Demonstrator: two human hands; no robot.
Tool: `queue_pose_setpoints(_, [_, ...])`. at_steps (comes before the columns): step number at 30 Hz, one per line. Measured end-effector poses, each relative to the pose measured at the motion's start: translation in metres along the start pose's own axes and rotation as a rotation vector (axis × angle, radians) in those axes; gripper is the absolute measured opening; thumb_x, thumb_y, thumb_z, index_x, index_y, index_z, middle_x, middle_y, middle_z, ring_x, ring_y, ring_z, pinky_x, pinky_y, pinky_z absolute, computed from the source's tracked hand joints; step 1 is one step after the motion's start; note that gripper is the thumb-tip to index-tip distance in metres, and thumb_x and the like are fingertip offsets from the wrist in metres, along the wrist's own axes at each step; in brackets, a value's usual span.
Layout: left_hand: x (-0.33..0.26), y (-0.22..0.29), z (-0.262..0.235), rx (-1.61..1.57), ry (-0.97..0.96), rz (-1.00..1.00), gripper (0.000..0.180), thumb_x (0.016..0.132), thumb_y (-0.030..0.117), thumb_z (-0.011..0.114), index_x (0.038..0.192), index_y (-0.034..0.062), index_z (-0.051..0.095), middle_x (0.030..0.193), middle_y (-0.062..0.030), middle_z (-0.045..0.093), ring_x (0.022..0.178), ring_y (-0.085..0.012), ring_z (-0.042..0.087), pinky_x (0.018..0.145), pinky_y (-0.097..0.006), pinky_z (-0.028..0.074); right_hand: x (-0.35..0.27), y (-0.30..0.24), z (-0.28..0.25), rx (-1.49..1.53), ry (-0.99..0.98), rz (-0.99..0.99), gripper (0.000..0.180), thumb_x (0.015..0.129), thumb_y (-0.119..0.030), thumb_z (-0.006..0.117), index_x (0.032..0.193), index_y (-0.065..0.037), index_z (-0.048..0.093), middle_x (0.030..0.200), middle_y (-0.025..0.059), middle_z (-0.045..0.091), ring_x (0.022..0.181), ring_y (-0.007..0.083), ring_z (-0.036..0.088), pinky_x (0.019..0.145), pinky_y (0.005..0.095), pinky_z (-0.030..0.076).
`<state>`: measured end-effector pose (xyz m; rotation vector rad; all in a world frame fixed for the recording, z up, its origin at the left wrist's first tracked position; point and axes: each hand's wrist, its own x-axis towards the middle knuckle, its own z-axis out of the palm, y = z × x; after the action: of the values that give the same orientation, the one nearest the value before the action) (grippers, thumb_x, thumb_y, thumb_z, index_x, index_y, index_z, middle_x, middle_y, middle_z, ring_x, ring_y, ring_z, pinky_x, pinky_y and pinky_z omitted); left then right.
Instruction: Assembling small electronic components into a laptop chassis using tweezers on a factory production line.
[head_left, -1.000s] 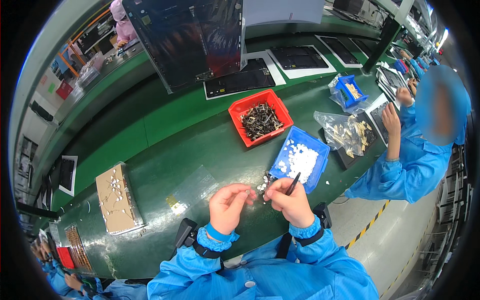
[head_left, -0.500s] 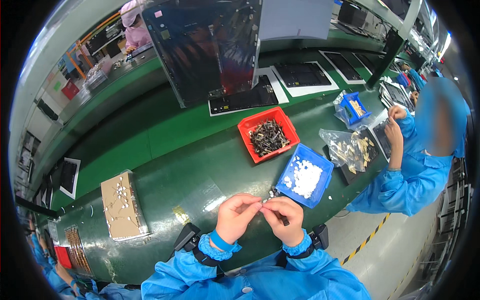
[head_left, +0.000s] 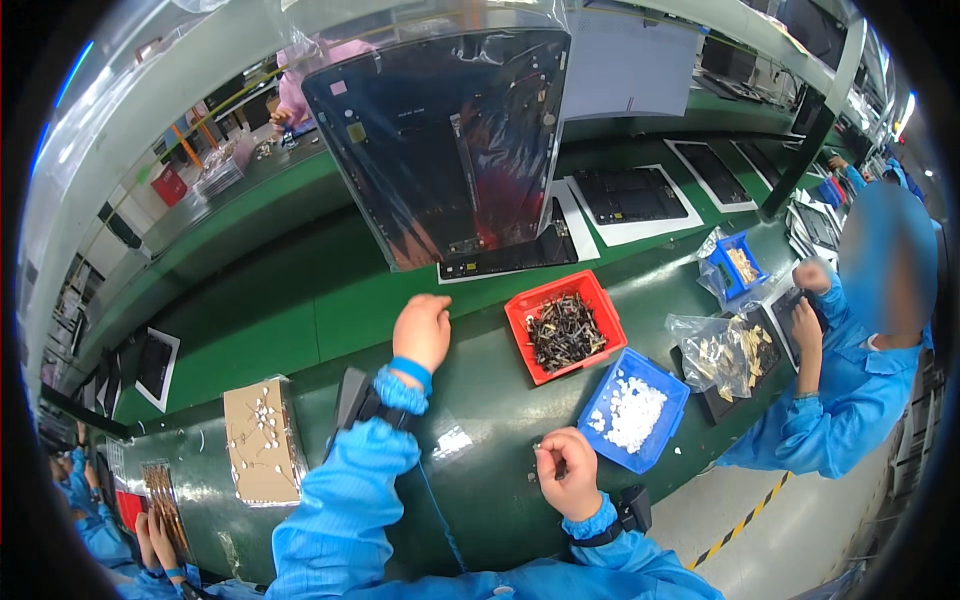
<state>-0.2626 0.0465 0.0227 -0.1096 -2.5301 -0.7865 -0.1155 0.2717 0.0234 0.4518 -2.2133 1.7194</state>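
When viewed from above, read in order of falling size. Note first the green bench, lying beneath both hands, then the dark panel, upright in clear film beyond. See next the red bin, with the blue bin at its near right, and the cardboard well to the left. Find the left hand extended left of the red bin, with fingers curled; cannot tell whether grasping. Find the right hand just left of the blue bin, with thumb and fingertips pinched together; cannot make out any piece between. Observe dark strips heaped in the red bin. Lastly, compare white pieces: some on the cardboard among thin leads, judged as done; many loose in the blue bin, judged as left.
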Motion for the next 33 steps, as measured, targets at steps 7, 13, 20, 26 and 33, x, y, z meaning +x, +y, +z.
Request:
queue_pose_setpoints(7, [0.042,-0.065,0.036,0.372,-0.075,0.031,0.012,0.069,0.009,0.054,0.076,0.0028,0.062,0.08,-0.0154,0.058,0.08,-0.032,0.055,0.071,-0.042,0.044,-0.002,0.001,0.004,-0.009,-0.037,0.05,0.01,0.072,0.003,0.062,0.077,-0.001,0.055,0.078,0.0087,0.053,0.052,0.0123,0.053,0.044,0.0226,0.043])
queue_pose_setpoints(13, [0.041,-0.058,0.029,0.585,-0.157,0.039,0.011,0.071,0.009,0.051,0.066,0.0061,0.06,0.08,-0.0109,0.056,0.083,-0.0292,0.055,0.069,-0.039,0.046,-0.002,0.004,0.004,0.01,-0.041,0.081,0.008,0.073,0.001,0.062,0.077,-0.001,0.055,0.076,0.008,0.053,0.051,0.0111,0.05,0.044,0.021,0.04])
queue_pose_setpoints(20, [0.05,-0.076,0.017,0.529,-0.295,0.058,0.012,0.074,0.01,0.049,0.078,0.0073,0.059,0.08,-0.0106,0.055,0.085,-0.029,0.054,0.07,-0.039,0.046,-0.004,0.008,0.007,0.162,-0.103,0.114,0.006,0.077,-0.001,0.059,0.08,0.0,0.054,0.078,0.0063,0.051,0.057,0.0079,0.05,0.049,0.0199,0.041])
queue_pose_setpoints(26, [0.035,-0.073,-0.013,0.435,-0.098,-0.14,0.009,0.077,0.01,0.046,0.082,0.0059,0.052,0.087,-0.0128,0.059,0.074,-0.0333,0.057,0.066,-0.042,0.047,-0.001,0.013,0.01,0.135,-0.085,0.14,0.005,0.08,-0.002,0.056,0.081,-0.001,0.051,0.076,0.005,0.051,0.06,0.0086,0.051,0.052,0.0205,0.042])
queue_pose_setpoints(33, [0.014,-0.118,-0.021,-1.274,0.845,-0.723,0.025,0.078,0.009,0.057,0.094,0.0051,0.039,0.082,-0.012,0.052,0.07,-0.0199,0.055,0.059,-0.034,0.048,-0.008,0.02,0.011,0.09,-0.094,0.096,0.005,0.08,-0.004,0.056,0.078,-0.002,0.051,0.072,0.0039,0.05,0.062,0.01,0.049,0.054,0.0215,0.04])
